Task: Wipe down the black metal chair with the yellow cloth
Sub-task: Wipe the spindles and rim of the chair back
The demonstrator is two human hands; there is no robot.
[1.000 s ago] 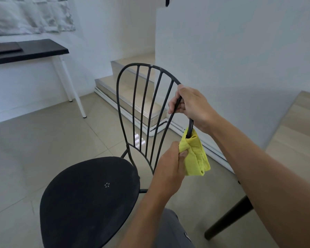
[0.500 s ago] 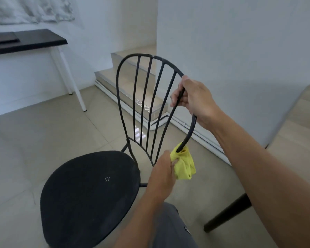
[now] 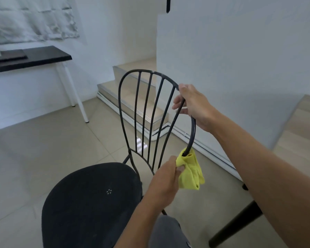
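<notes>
Over tiled floor [image 3: 43, 149], left hand [image 3: 166, 179] grips yellow cloth [image 3: 191, 172] round chair frame [image 3: 192, 133]

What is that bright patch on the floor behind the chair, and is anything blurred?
Head view: the patch looks like glare off glossy tile, seen between the chair bars; light is soft and cool, shadows faint; the cloth looks sharp.

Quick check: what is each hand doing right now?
Left hand: closed, pinching the cloth wrapped around the chair's back rail.
Right hand: closed, gripping the back rail higher up.
</notes>
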